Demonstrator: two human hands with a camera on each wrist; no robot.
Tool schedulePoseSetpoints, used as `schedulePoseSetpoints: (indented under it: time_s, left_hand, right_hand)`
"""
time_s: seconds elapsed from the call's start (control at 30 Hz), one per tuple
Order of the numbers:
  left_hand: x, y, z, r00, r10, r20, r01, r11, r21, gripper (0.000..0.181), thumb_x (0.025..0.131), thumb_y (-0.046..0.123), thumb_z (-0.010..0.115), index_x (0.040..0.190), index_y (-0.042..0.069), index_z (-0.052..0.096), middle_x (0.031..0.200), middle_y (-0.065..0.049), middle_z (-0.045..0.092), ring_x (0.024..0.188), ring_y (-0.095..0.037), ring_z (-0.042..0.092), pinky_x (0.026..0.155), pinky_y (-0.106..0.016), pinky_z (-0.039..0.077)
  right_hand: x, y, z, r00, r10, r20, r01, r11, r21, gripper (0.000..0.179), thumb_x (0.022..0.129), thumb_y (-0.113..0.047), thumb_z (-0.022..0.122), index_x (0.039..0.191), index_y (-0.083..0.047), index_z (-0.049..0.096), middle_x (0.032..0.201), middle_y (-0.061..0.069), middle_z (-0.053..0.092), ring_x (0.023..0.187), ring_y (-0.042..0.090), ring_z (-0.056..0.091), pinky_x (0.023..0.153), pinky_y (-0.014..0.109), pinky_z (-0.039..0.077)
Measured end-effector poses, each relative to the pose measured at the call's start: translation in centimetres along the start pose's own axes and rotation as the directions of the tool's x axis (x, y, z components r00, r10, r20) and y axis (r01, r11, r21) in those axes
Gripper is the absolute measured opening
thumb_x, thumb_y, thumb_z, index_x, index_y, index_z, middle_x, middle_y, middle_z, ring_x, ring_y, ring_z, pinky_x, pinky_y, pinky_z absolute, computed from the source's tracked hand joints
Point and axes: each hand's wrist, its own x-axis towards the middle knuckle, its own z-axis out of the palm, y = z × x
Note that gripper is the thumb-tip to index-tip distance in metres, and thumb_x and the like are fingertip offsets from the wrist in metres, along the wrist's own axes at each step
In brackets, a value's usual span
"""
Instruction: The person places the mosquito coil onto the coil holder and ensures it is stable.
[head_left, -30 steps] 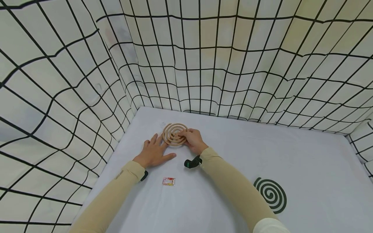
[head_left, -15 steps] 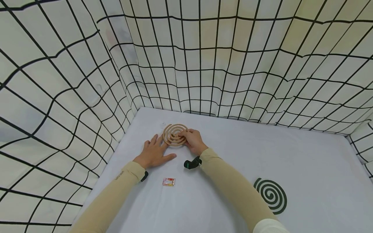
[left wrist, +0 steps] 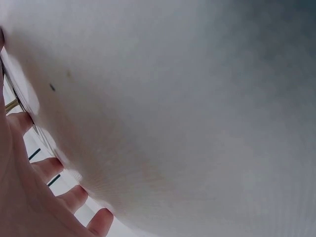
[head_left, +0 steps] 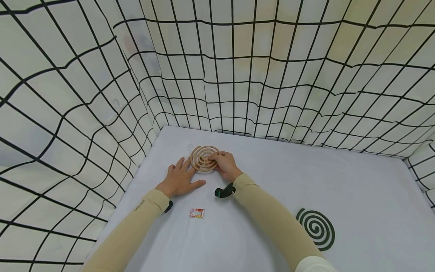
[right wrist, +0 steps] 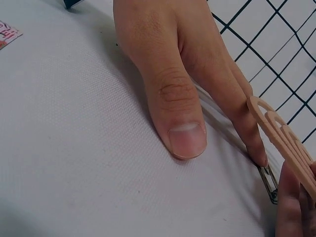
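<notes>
A tan mosquito coil (head_left: 197,165) is at the far left part of the table, raised at a tilt in the right wrist view. My right hand (head_left: 227,165) pinches it near its middle with thumb and fingers. Flat on the white cloth beside the coil, my left hand (head_left: 179,179) has its fingers spread. In the right wrist view, a left fingertip touches a small thin metal piece (right wrist: 270,186) under the coil (right wrist: 281,140); most of its shape is hidden. The left wrist view shows only left fingers (left wrist: 74,197) against the cloth.
A small red and white packet (head_left: 197,213) lies nearer on the white table (head_left: 258,226). To the right, partly behind the right sleeve, lies a dark green mosquito coil (head_left: 317,228). Black netting (head_left: 234,79) over white panels borders the table at the back and sides.
</notes>
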Motion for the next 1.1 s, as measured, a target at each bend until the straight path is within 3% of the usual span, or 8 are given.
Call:
schedulePoseSetpoints:
  time_s: [0.8,1.1]
  left_hand:
    - [-0.07,-0.11,0.23,1.000,-0.002,-0.004,0.002,1.000,-0.007,0.089,0.098,0.073,0.048,0.165,0.018,0.028,0.173,-0.020,0.019,0.159,-0.050,0.016,0.116,-0.069,0.027]
    - [0.03,-0.13,0.18,0.999,0.023,-0.036,-0.023,1.000,0.000,0.087,0.099,0.069,0.049,0.165,0.016,0.028,0.173,-0.020,0.020,0.158,-0.052,0.020,0.112,-0.069,0.031]
  right_hand:
    - [-0.01,0.10,0.12,1.000,-0.005,-0.006,0.005,1.000,-0.007,0.020,0.093,-0.007,0.071,0.111,0.000,0.065,0.095,0.002,0.066,0.080,0.007,0.065,0.068,0.019,0.055]
    - [-0.29,-0.11,-0.11,1.000,-0.021,0.013,0.022,0.998,-0.056,0.019,0.097,-0.010,0.068,0.112,0.001,0.068,0.082,0.001,0.070,0.072,0.008,0.068,0.066,0.020,0.056]
